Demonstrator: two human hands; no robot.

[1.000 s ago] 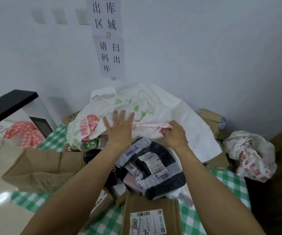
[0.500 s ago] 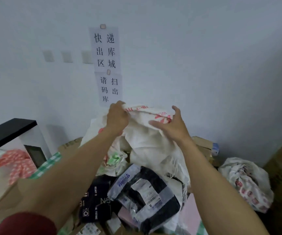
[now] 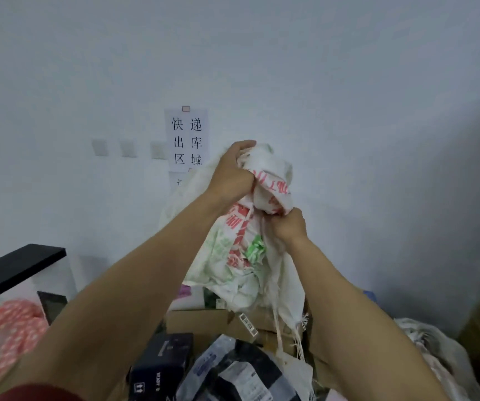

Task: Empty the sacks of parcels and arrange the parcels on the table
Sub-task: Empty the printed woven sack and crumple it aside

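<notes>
My left forearm crosses the lower middle of the view and hides much of the pile, and what the pile rests on I cannot see at all. The sack [image 3: 241, 241] covers the lower lines of the paper notice [image 3: 188, 140] on the wall, so only its top six characters are readable. The red and green print on the sack is crumpled and I cannot read it. My left hand [image 3: 230, 172] is clenched round the bunched upper end of the sack, fingers curled over the cloth. My right hand [image 3: 287, 227] is lower and to the right, closed on a fold at the sack's edge, its fingertips buried in the fabric. I hold the sack up in the air in front of the wall, above the parcels. Its long axis runs nearly straight up and down, with the gathered end on top and the frayed end with loose threads hanging down toward the cardboard boxes [image 3: 198, 319]. Whether anything is inside it I cannot tell. Below, a dark box [image 3: 163, 360] and a grey-and-black plastic mailer [image 3: 238, 371] are cut off by the bottom edge. A second crumpled sack [image 3: 435, 351] lies blurred at the right, half behind my right arm. At the left, a red-and-white bag [image 3: 10, 334] is smeared by motion.
</notes>
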